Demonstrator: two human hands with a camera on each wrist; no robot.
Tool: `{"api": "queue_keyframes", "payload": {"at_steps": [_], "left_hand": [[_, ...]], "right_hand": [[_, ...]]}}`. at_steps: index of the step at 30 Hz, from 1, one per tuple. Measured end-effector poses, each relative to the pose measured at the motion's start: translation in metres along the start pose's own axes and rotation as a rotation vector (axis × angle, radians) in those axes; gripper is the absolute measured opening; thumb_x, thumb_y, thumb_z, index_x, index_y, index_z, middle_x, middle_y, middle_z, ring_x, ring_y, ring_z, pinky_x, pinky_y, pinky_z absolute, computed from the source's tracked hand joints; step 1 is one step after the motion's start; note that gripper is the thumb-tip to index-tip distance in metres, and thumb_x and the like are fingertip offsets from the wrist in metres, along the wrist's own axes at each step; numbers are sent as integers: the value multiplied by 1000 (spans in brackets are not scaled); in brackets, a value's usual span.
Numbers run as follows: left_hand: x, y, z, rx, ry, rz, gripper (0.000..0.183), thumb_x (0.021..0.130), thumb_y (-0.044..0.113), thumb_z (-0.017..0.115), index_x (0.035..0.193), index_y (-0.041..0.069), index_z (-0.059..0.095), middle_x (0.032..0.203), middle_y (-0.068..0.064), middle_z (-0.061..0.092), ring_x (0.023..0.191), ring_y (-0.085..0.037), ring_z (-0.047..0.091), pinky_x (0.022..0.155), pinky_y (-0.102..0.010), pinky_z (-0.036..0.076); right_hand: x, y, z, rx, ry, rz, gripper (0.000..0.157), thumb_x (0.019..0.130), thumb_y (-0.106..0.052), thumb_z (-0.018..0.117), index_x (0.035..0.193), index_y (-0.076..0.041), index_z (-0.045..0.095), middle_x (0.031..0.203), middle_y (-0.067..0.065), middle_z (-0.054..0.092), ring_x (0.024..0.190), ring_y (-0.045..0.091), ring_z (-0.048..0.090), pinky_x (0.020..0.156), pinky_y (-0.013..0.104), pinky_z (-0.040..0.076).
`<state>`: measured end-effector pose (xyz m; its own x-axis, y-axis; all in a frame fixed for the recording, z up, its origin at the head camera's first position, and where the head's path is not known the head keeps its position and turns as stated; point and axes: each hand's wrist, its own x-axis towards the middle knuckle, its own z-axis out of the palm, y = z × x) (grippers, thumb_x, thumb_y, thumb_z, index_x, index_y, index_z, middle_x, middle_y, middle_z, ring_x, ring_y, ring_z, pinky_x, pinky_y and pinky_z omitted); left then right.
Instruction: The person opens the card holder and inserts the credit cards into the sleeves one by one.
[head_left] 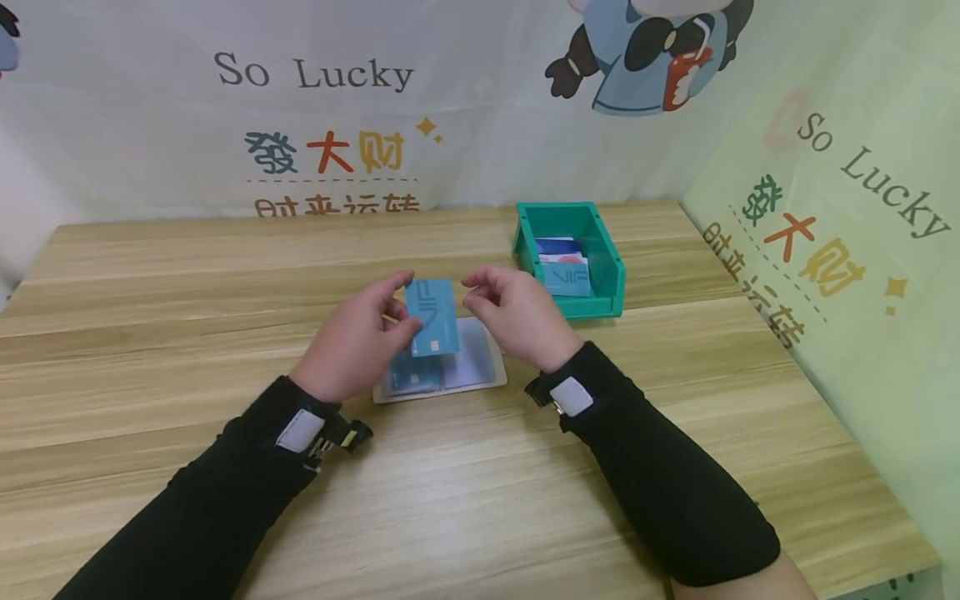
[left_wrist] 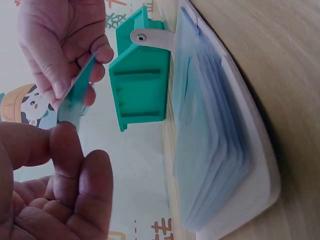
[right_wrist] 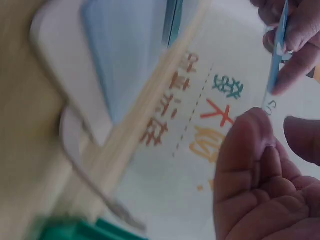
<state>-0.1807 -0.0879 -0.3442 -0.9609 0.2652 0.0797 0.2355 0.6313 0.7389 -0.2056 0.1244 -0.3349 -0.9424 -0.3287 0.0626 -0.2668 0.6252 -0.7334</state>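
Observation:
My left hand [head_left: 358, 342] holds a blue VIP card [head_left: 437, 327] upright, index finger at its top corner and thumb at its side. My right hand [head_left: 521, 312] is beside the card's right edge, with thumb and forefinger apart in the right wrist view. Beneath the card lies an opened card holder [head_left: 474, 354] with clear sleeves; another blue card [head_left: 415, 379] shows in its left side. In the left wrist view its stack of sleeves [left_wrist: 215, 135] fans up from the pale cover, and a snap strap [left_wrist: 155, 38] sticks out.
A green bin [head_left: 613, 287] stands behind my right hand, with a blue VIP card [head_left: 566, 279] and other cards inside. A printed cloth [head_left: 480, 108] hangs behind the wooden table [head_left: 187, 292] and along its right side.

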Motion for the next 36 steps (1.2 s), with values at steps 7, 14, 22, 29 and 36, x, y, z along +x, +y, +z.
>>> {"api": "queue_keyframes", "payload": {"at_steps": [7, 14, 22, 29, 36], "left_hand": [[0, -6, -2, 51, -42, -37, 60, 92, 21, 61, 145, 12, 34, 85, -6, 56, 65, -19, 51, 50, -33, 42], [2, -10, -1, 103, -77, -52, 57, 92, 22, 60, 143, 7, 37, 78, -5, 56, 59, -19, 50, 47, -32, 39], [2, -12, 1, 156, -128, -73, 54, 92, 22, 60, 139, 4, 41, 81, -5, 58, 59, -18, 51, 47, -31, 41], [3, -14, 3, 192, -155, -60, 52, 91, 21, 60, 137, 1, 44, 82, -5, 58, 59, -17, 51, 48, -31, 40], [4, -14, 4, 206, -163, -51, 53, 91, 21, 61, 137, 1, 44, 76, -5, 56, 56, -16, 49, 47, -30, 38]], "right_hand": [[-1, -3, -3, -375, -142, 5, 44, 91, -26, 62, 131, -10, 53, 129, 3, 55, 111, 16, 49, 93, 36, 44], [-1, -1, -1, -497, -240, 49, 54, 87, -29, 66, 135, -10, 50, 132, 5, 52, 118, 17, 44, 98, 38, 40], [1, 3, 3, -562, -289, 49, 58, 86, -31, 68, 136, -9, 49, 131, 5, 54, 110, 15, 48, 97, 37, 41], [2, 7, 5, -619, -314, 29, 51, 86, -30, 68, 130, -8, 54, 119, 5, 60, 93, 13, 52, 92, 35, 45], [1, 8, 6, -625, -319, 31, 47, 86, -28, 67, 128, -8, 56, 114, 4, 61, 90, 13, 51, 90, 34, 46]]}}
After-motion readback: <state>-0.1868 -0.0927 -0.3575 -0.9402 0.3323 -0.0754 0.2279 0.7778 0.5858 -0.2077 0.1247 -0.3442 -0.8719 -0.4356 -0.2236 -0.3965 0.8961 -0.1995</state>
